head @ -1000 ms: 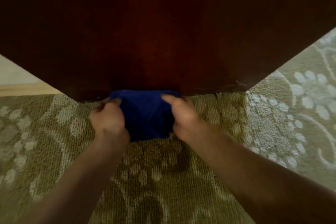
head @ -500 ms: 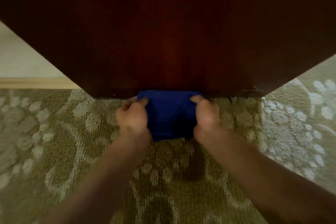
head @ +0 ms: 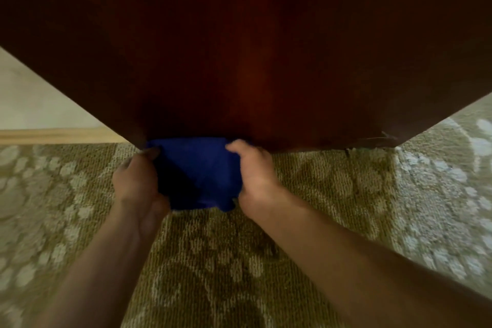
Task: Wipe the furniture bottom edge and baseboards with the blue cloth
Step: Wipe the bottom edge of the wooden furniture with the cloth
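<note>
Both hands, left hand (head: pixel 137 181) and right hand (head: pixel 255 170), grip a soft folded blue cloth (head: pixel 198 173) against the dark glossy wooden furniture (head: pixel 239 48) bottom edge, above looped patterned carpet (head: pixel 213 261), pale baseboard (head: pixel 58 135) far left.

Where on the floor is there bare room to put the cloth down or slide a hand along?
Bare carpet lies right of the right hand, along the furniture bottom edge. More lies left of the left hand, below the baseboard. It is crowded only where both hands grip the blue cloth.
</note>
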`<state>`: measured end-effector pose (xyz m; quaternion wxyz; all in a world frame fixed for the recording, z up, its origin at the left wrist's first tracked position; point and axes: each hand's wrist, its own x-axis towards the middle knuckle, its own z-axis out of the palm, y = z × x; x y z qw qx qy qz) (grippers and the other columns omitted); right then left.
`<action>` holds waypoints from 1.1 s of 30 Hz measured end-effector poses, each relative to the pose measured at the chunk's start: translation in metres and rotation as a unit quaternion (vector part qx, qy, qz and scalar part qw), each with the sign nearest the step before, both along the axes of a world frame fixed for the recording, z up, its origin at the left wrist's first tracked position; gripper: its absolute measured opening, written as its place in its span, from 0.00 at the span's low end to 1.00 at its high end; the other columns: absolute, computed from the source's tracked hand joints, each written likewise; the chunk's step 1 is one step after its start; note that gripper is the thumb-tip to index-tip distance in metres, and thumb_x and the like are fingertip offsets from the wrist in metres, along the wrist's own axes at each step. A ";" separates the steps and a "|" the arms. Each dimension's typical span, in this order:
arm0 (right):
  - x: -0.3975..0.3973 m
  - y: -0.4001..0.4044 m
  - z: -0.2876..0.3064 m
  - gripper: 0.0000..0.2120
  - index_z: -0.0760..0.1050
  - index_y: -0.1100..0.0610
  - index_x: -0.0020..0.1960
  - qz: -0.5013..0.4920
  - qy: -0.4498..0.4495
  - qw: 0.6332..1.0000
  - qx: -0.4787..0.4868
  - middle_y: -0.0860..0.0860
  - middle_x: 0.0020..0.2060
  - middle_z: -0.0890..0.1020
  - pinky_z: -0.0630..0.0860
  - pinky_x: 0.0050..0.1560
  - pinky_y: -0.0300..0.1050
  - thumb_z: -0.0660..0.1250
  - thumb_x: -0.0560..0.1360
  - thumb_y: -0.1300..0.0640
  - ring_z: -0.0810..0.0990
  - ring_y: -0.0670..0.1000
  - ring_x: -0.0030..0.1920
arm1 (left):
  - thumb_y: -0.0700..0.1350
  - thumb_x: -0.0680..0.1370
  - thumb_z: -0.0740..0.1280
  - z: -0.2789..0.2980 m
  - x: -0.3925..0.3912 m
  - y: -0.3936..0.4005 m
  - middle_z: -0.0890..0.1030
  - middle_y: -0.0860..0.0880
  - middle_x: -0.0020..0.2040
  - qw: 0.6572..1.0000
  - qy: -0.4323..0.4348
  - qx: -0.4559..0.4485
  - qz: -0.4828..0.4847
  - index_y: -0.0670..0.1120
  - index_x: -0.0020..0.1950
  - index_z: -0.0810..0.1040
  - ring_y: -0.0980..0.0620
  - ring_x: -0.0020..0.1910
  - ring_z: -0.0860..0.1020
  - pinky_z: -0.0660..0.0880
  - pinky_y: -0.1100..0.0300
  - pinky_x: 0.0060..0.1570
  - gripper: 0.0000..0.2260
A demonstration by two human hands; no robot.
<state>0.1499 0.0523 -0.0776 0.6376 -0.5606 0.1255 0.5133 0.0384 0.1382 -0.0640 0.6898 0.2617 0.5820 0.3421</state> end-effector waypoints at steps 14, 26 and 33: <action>0.017 -0.020 0.000 0.22 0.73 0.55 0.65 -0.034 0.004 0.998 -0.045 0.59 0.58 0.81 0.80 0.52 0.55 0.67 0.71 0.59 0.81 0.61 0.55 | 0.43 0.77 0.67 -0.013 0.013 -0.011 0.80 0.49 0.59 0.997 0.026 -0.021 -0.069 0.49 0.63 0.75 0.46 0.56 0.79 0.77 0.50 0.51 0.14; 0.060 -0.058 -0.017 0.30 0.72 0.53 0.65 -0.109 -0.032 0.991 -0.074 0.57 0.60 0.78 0.73 0.64 0.61 0.66 0.63 0.59 0.77 0.61 0.59 | 0.45 0.78 0.67 -0.022 0.049 -0.049 0.77 0.47 0.64 0.979 0.063 -0.093 -0.172 0.47 0.64 0.74 0.45 0.57 0.78 0.77 0.53 0.42 0.14; 0.116 -0.105 -0.002 0.30 0.76 0.55 0.61 -0.225 -0.064 0.970 -0.071 0.57 0.59 0.80 0.74 0.60 0.59 0.64 0.58 0.56 0.78 0.63 0.58 | 0.41 0.77 0.67 -0.005 0.112 -0.083 0.79 0.44 0.62 0.974 0.008 -0.077 -0.211 0.46 0.61 0.77 0.44 0.56 0.80 0.77 0.57 0.40 0.13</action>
